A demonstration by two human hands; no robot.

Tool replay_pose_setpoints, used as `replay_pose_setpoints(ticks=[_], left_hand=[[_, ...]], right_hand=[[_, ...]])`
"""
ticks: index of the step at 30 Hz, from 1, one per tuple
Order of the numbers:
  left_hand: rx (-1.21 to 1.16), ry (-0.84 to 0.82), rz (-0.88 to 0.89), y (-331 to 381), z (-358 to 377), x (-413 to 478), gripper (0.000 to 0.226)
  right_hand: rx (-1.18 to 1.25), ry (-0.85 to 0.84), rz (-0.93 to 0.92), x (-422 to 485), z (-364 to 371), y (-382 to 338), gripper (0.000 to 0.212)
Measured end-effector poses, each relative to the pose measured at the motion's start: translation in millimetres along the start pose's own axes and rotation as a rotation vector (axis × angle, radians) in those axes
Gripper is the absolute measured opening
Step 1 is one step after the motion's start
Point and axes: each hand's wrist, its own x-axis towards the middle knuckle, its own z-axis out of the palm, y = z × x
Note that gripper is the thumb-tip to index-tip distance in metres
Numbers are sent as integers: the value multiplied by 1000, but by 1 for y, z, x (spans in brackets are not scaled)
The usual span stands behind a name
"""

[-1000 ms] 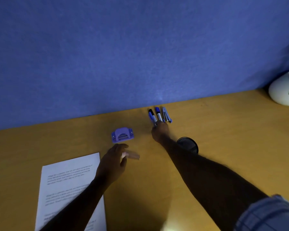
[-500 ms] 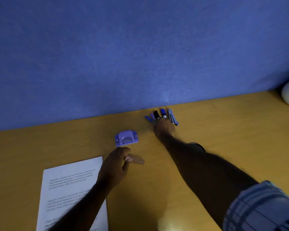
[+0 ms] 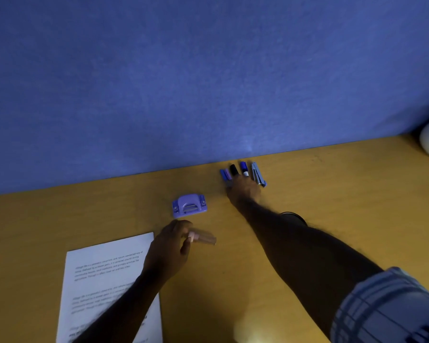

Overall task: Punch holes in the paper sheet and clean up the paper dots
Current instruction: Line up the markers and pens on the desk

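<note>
A: Where is the paper sheet (image 3: 104, 276)?
B: Flat on the counter (image 3: 332, 194), under the left arm. The hole punch (image 3: 189, 205) sits near the left hand (image 3: 170, 248).
A: Are the fingers (image 3: 185, 247) gripping?
B: The right hand (image 3: 244, 190) is on the pens (image 3: 233, 170). For both hands, I cannot tell.

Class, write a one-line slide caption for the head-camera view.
Right hand at the markers by the blue wall; hole punch and paper sheet lie near the left hand.

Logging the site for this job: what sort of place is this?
Probably an office desk or cubicle: a wooden desktop against a blue fabric partition, with a printed paper sheet, a purple hole punch, markers and a stapler.
</note>
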Motion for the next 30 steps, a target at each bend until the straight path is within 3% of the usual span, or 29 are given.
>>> replay_pose_setpoints(ticks=[7, 12, 16, 19, 24, 30], left_hand=[[56, -42, -47, -10, -1, -5, 36], [160, -93, -34, -15, -3, -9, 32], [257, -112, -22, -17, -6, -13, 33], [300, -120, -19, -16, -7, -19, 39], [351, -117, -50, -11, -8, -32, 57], [358, -143, -64, -9, -4, -42, 70]], right_hand=[[40, 26, -61, -7, -2, 4, 29], [55, 39, -321, -39, 3, 2, 23], [107, -89, -578, -68, 19, 4, 21], [92, -225, -682, -87, 28, 4, 33], [69, -255, -562, -111, 36, -3, 67], [-1, -269, -705, -123, 36, 1, 34]])
